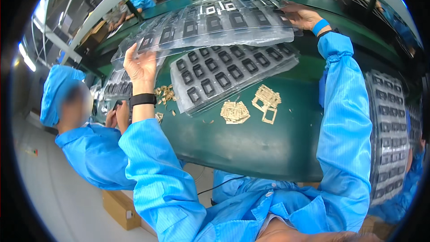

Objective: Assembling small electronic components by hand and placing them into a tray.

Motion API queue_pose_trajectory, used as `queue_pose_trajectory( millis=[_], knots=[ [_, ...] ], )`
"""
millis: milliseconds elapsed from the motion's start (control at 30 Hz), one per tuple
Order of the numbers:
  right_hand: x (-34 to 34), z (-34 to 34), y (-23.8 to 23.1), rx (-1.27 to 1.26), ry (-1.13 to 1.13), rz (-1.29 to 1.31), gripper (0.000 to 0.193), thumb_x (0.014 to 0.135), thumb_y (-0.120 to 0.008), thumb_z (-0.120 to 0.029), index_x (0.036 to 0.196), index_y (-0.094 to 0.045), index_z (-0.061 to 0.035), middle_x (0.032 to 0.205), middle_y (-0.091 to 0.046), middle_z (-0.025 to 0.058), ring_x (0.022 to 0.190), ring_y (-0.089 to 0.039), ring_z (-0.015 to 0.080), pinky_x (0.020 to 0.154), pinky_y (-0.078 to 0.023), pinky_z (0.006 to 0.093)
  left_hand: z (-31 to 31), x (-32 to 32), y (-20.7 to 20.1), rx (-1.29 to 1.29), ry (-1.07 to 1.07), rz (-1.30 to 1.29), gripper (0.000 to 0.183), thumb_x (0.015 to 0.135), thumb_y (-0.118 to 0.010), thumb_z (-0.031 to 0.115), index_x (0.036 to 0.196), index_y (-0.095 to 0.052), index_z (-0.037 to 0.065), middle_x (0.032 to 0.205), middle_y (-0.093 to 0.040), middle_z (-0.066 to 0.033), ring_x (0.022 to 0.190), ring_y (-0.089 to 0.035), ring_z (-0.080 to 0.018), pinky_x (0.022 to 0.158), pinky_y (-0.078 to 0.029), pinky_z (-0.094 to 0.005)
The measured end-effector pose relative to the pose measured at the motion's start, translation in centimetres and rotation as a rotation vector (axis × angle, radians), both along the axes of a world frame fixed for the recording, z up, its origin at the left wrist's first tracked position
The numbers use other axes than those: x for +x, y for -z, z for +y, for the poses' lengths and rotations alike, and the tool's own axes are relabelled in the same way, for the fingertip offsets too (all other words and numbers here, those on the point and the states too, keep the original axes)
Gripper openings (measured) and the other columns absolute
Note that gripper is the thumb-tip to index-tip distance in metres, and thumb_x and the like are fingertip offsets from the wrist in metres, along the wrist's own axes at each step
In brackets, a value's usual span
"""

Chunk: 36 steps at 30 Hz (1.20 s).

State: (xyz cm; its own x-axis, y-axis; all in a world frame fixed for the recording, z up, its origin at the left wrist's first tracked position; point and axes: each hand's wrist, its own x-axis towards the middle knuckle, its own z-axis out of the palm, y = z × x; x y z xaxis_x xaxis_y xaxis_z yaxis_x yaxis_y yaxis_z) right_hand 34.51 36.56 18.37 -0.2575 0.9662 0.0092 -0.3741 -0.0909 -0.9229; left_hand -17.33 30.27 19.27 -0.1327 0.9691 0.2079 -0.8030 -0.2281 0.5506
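over the green table [251, 148], two hands lift one clear tray [210, 22].

Two clear trays [210, 22], two gold piles [235, 112]

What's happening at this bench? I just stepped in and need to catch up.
A person in blue sleeves holds a clear plastic tray of small black frames up over a green table, the left hand gripping its near corner and the right hand its far end. A second tray lies flat beneath it. Gold-coloured parts lie loose on the table. A co-worker in blue sits at the left.
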Motion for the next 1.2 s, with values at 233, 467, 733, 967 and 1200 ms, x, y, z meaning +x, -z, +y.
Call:
queue_pose_trajectory(
  millis=[233,467,733,967,1200],
  knots=[
    [-2.4,6.0,3.8,0.033,-0.036,-0.221,0.047,0.095,-0.066,-0.009,0.137,-0.046,-0.0103,0.124,-0.063,0.0084,0.110,-0.063,0.0194,0.096,-0.051,0.0336,-0.7,0.7,4.9,0.038,-0.130,-0.033,0.030,0.081,-0.067,0.006,0.109,-0.059,-0.002,0.114,-0.066,-0.0190,0.112,-0.061,-0.0345,0.105,-0.045,-0.0509],
    [2.0,9.3,8.4,-0.013,-0.077,-0.230,0.064,0.092,-0.065,-0.005,0.148,-0.037,-0.0157,0.123,-0.063,0.0064,0.105,-0.063,0.0171,0.090,-0.052,0.0335,-2.5,4.1,11.1,-0.103,-0.119,-0.041,0.020,0.087,-0.061,0.010,0.105,-0.060,0.003,0.130,-0.061,-0.0138,0.113,-0.059,-0.0306,0.099,-0.047,-0.0458],
    [2.7,5.8,10.0,-0.216,0.008,-0.505,0.074,0.087,-0.071,-0.008,0.153,-0.038,-0.0141,0.112,-0.068,0.0063,0.097,-0.062,0.0160,0.082,-0.048,0.0302,-11.2,8.1,16.1,-0.414,-0.129,0.044,0.065,0.090,-0.068,0.004,0.139,-0.028,0.014,0.139,-0.051,-0.0132,0.124,-0.053,-0.0316,0.110,-0.044,-0.0542],
    [3.1,6.5,13.4,-0.048,0.087,-0.708,0.061,0.085,-0.076,-0.012,0.142,-0.054,-0.0130,0.100,-0.068,0.0063,0.078,-0.061,0.0131,0.061,-0.051,0.0270,-16.1,6.5,16.5,-0.602,0.094,0.130,0.034,0.098,-0.058,0.010,0.128,-0.052,-0.004,0.131,-0.058,-0.0244,0.125,-0.058,-0.0352,0.105,-0.051,-0.0447],
    [6.1,8.9,16.4,0.320,0.579,-1.555,0.057,0.076,-0.080,-0.025,0.129,-0.062,-0.0166,0.117,-0.068,0.0135,0.112,-0.061,0.0411,0.096,-0.051,0.0480,-16.3,5.2,12.4,-0.296,-0.061,1.190,0.021,0.094,-0.066,0.015,0.105,-0.073,-0.002,0.102,-0.073,-0.0126,0.078,-0.070,-0.0205,0.066,-0.056,-0.0305]
  ],
)
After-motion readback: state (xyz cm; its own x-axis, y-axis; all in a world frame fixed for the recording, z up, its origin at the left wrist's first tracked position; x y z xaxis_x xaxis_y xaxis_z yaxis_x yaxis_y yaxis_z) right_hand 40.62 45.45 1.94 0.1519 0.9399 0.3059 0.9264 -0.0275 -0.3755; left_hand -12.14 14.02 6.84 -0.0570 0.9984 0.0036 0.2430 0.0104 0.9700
